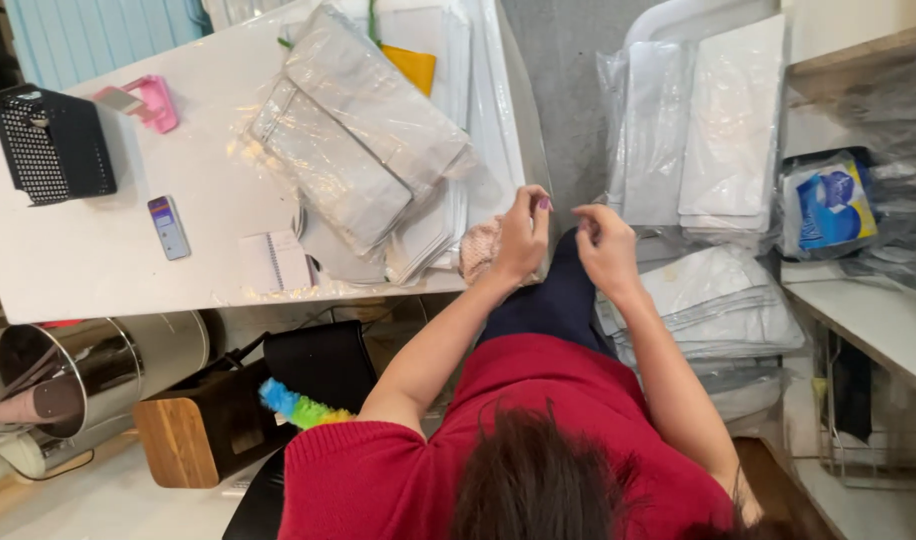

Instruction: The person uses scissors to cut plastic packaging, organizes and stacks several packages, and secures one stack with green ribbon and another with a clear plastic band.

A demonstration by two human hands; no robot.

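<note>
Just left of the left hand, pink cloth; right hand apart

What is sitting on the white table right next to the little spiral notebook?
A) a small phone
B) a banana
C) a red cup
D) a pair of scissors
A, a small phone lies flat on the white table, just left of the spiral notebook.

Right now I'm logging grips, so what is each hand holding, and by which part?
The left hand touches a pinkish fabric piece at its right edge; whether it grips cannot be told. The right hand has its fingers pinched together; anything between them is too small to tell.
</note>
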